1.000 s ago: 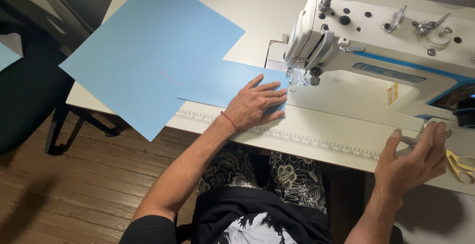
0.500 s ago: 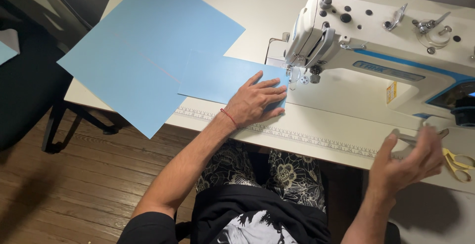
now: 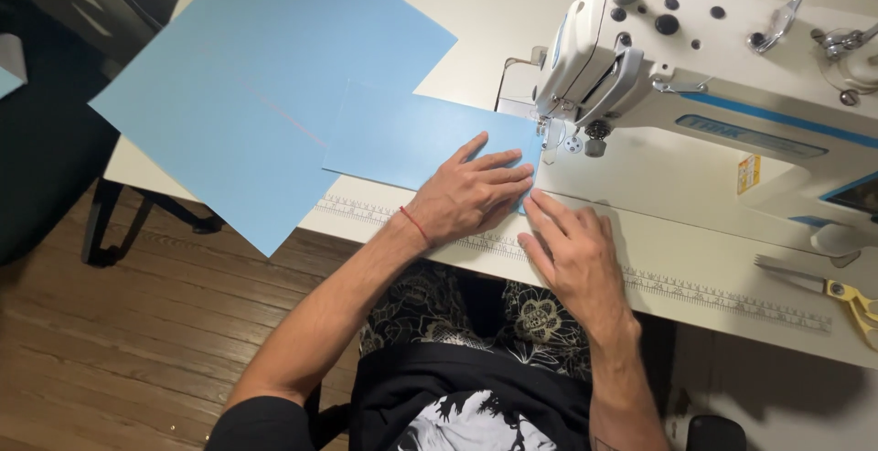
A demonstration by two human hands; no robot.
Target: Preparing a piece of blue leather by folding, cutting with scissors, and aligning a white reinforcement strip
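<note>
- Light blue fabric piece [image 3: 412,140], a small rectangle, lay flat on the cream sewing table [image 3: 476,12], with its right end beside the needle of the white sewing machine [image 3: 695,58].
- Left hand [image 3: 471,197] lay flat and open on this piece near the front edge of the table, pressing it and grasping nothing.
- Right hand [image 3: 572,254] rested open just beside the left one, fingertips at the corner of the fabric, also released.
- Large light blue fabric sheet [image 3: 256,94] covered the left corner of the table and hung over its edge.
- Yellow-handled scissors [image 3: 828,288] lay near the right front edge.
</note>
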